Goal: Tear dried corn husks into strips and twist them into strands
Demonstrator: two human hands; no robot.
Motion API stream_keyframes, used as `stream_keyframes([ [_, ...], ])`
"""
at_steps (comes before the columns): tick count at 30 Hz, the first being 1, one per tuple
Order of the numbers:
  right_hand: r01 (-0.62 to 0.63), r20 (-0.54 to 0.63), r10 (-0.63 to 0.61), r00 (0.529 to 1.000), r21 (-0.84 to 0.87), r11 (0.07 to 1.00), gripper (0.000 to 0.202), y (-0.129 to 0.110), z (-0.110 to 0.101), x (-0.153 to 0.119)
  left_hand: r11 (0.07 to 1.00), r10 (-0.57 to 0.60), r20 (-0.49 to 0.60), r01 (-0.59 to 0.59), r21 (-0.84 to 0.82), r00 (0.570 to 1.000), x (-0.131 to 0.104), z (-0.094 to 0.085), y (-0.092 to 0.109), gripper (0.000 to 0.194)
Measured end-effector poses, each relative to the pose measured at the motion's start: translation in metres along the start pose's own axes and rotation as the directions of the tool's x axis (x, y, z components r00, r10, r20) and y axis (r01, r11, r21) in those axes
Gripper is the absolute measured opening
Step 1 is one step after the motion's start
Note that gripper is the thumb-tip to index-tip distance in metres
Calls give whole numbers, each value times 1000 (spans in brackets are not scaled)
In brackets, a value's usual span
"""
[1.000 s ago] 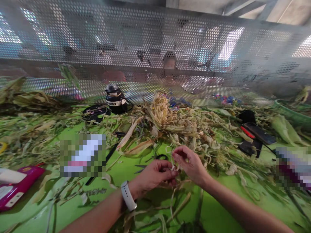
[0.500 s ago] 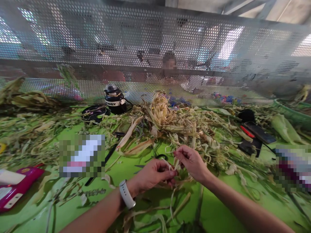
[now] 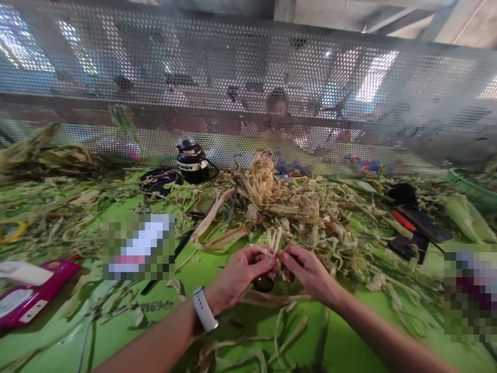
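Note:
Thin pale strips of dried husk [image 3: 275,237] stick up between my two hands above the green table [image 3: 163,331]. My left hand [image 3: 248,272], with a white watch band at the wrist, pinches the strips between thumb and fingers. Close beside it, my right hand [image 3: 305,267] has its thumb and fingertips closed on the same strips. The hands almost touch. Below them lie a long dry husk [image 3: 267,299] and a dark round object, partly hidden. Behind the hands is a large heap of shredded husk [image 3: 262,181].
A black jar [image 3: 192,161] stands at the back left, before a perforated metal screen [image 3: 233,62] with people beyond. At left lies a magenta device [image 3: 42,290]; at right, a phone [image 3: 425,221], a green husk [image 3: 468,217] and a green basket [image 3: 471,184].
My right hand has come down and closer to my left hand. The husk strips now stand upright between the fingers. The view has shifted slightly, moving the scene to the right.

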State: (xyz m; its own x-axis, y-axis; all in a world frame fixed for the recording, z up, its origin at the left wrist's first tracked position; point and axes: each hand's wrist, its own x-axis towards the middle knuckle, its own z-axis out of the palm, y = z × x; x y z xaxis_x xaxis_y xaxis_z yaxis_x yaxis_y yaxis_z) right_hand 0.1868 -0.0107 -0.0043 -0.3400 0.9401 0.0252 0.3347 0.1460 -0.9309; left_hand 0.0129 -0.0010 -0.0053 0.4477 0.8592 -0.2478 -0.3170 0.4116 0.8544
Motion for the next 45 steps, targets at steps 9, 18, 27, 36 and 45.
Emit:
stream_keyframes([
  [9,65,-16,-67,998,-61,996,42,0,-2,2,999,-19,0,19,-41,1000,-1,0,0,28],
  [18,72,-17,-73,997,-45,996,40,-4,-6,0,996,16,2,-15,-86,1000,1,-4,-2,25],
  [27,53,10,-53,999,0,999,37,-7,-11,-2,994,36,18,-34,-105,999,0,-3,2,24],
  [36,39,4,-39,999,51,998,40,-13,-14,-4,992,39,35,-34,-123,999,-4,-2,5,26],
  [45,21,2,-21,1000,146,989,35,-12,-17,-7,989,46,76,-34,-143,996,-3,-4,4,27],
])
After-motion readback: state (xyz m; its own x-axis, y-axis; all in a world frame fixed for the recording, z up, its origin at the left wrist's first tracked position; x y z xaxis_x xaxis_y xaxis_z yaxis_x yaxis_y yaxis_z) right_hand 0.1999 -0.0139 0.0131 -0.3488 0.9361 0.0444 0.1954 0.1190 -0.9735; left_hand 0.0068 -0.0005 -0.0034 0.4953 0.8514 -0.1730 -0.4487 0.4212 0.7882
